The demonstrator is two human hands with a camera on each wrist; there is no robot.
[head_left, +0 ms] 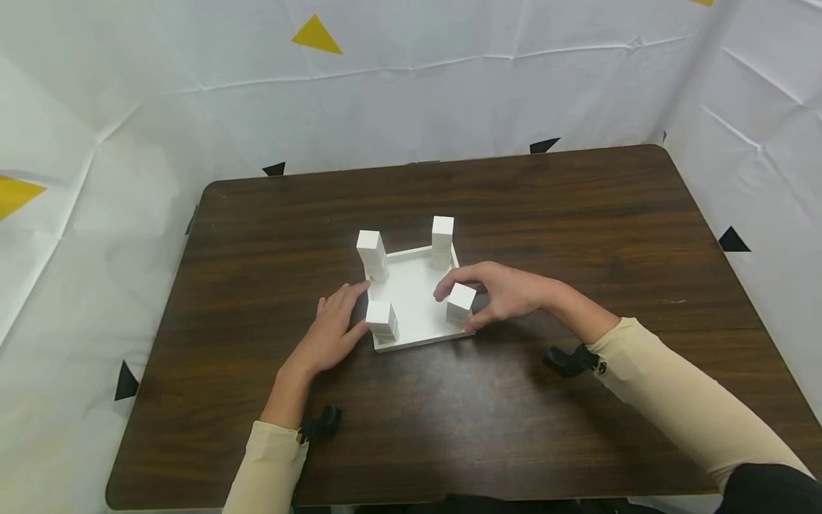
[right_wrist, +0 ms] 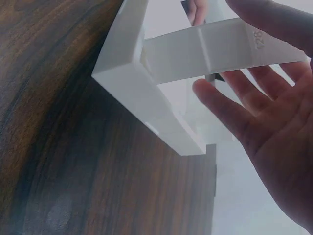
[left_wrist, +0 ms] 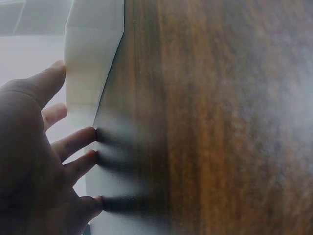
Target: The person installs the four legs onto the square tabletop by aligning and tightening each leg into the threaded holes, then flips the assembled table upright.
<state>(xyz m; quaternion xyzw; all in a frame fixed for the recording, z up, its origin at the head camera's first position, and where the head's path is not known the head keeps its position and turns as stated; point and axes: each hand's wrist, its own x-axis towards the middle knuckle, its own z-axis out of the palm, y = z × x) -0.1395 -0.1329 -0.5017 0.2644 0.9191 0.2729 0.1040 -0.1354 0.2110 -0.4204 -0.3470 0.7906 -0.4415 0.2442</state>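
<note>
A small white table [head_left: 414,296] lies upside down, a square leg standing at each corner. My right hand [head_left: 507,289] curves its thumb and fingers round the near right leg [head_left: 459,302]. In the right wrist view the thumb overlaps this leg [right_wrist: 225,46], marked 128, and other fingers pass behind it. That leg is turned relative to the tabletop's edges. My left hand [head_left: 330,332] lies at the left edge, fingers extended, thumb right beside the near left leg [head_left: 382,320]. The left wrist view shows its thumb at a leg [left_wrist: 93,49] and fingertips [left_wrist: 94,133] low near the table surface.
Two more legs stand at the far corners, the far left leg [head_left: 371,250] and the far right leg [head_left: 442,239]. Beneath is a dark wood-grain table [head_left: 578,207]. White sheeting [head_left: 417,114] rises behind and at both sides.
</note>
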